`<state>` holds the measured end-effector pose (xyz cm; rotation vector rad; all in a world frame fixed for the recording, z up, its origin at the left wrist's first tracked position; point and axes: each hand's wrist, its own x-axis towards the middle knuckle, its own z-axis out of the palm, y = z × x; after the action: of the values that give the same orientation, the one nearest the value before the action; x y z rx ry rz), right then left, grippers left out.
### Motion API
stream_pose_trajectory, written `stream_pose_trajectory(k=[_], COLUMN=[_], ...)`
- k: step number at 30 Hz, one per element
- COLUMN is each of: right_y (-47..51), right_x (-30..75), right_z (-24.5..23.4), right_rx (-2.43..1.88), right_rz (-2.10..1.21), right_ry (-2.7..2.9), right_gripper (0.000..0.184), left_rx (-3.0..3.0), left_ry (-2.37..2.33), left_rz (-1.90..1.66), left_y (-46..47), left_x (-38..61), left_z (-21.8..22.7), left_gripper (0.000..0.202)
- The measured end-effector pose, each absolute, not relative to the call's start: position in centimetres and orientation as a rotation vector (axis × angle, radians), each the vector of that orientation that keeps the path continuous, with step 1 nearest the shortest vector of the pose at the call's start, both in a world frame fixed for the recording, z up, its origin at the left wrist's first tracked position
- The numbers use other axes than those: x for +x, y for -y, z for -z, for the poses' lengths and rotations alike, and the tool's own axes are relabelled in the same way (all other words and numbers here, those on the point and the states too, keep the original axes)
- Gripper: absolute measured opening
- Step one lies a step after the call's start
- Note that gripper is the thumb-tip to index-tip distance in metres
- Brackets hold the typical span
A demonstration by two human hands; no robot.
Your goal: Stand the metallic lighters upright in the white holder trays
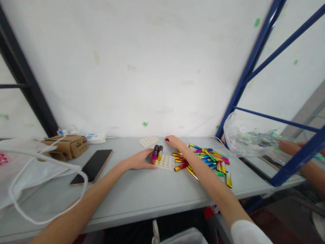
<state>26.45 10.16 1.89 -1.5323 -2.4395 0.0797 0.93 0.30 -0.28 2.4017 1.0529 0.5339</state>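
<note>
My left hand [141, 159] curls around the left end of a white tray [166, 162] with rows of round holes. Its thumb lies along the tray's near edge, and its fingers reach the far side beside the lighters. Several lighters [157, 154] with dark tops and shiny purple, red and yellow bodies stand upright at the tray's left end. Farther back, my right hand [175, 142] is closed on a red lighter [167, 139], whose end sticks out to the left. Below that forearm spreads a pile of loose metallic-coloured lighters [209, 157], partly hidden by the arm.
Another white holed tray [149, 141] lies near the wall. To the left are a phone [93, 166], a cardboard box [67, 146], a plastic bag [27, 169] and a white cable. Blue rack posts [247, 73] rise at right; beyond them are another person's arm [311, 173] and a clear bag [250, 139].
</note>
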Motion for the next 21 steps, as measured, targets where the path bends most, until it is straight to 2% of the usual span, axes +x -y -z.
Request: stream_pose_trajectory(k=[5,7,10,13,16,21], right_y=[-9.0,-7.7,-5.6,-3.4,-1.4,0.5], right_x=[25.9,26.6,27.7,28.2,28.1,27.8], right_z=[-2.4,-2.8,-3.5,-4.1,-4.4,-4.2], right_rx=[-1.514,-1.383,-1.064,-0.829,-0.707,-0.616], right_rz=[-0.105,-0.295,-0.772,-1.087,-1.286,-1.464], right_ry=[2.39,2.261,1.991,1.744,1.537,1.455], right_gripper=[0.025,0.024,0.024,0.036,0.044,0.045], left_rx=[2.38,2.378,2.376,2.36,2.362,2.371], left_ry=[-1.054,-1.039,-1.012,-1.016,-1.029,-1.006], left_rz=[-0.558,-0.553,-0.554,-0.562,-0.548,-0.577], left_y=[-0.4,-0.4,-0.3,-0.2,-0.2,-0.3], left_x=[0.8,0.8,0.9,0.8,0.8,0.8], left_z=[0.7,0.8,0.8,0.8,0.8,0.9], left_gripper=[0.086,0.086,0.083,0.082,0.083,0.084])
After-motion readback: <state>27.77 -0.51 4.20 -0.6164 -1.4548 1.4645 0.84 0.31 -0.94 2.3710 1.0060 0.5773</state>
